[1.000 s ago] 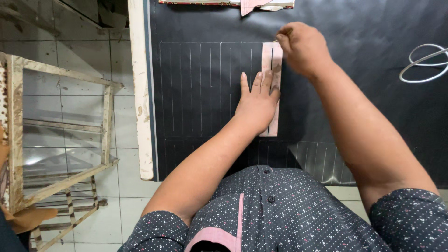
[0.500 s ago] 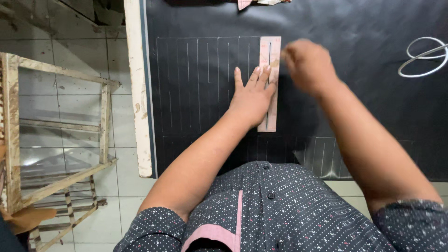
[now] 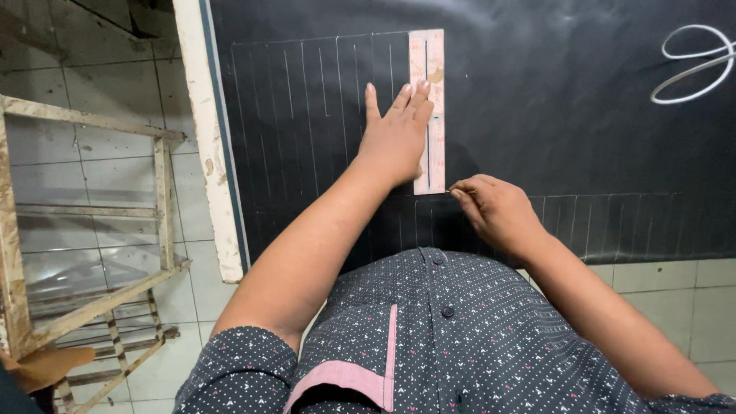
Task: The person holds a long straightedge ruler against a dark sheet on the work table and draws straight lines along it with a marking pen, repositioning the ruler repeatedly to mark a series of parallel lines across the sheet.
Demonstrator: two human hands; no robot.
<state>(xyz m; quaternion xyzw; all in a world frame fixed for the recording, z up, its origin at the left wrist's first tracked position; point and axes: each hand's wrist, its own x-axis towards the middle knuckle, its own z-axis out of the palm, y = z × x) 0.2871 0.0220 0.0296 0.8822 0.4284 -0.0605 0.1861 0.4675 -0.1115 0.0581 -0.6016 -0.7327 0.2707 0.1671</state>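
My left hand [image 3: 395, 138] lay flat, fingers spread, pressing the pink ruler [image 3: 428, 107] at upper centre; my right hand [image 3: 494, 211] pinched a thin marker [image 3: 460, 191] just below it on the black sheet [image 3: 552, 115].

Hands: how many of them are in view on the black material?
2. The left hand lies flat on the pink ruler; the right hand is just below the ruler's lower end.

Colours and patterns, head view.
Black sheet [image 3: 552, 115] ruled with thin white parallel lines; pale pink ruler [image 3: 428, 107] with brown stain; white-handled scissors [image 3: 694, 65]; dark navy shirt [image 3: 429, 345], small white-and-pink dot print, plain pink pocket trim; whitish floor tiles [image 3: 100, 69]; weathered cream wooden frame [image 3: 84, 222].
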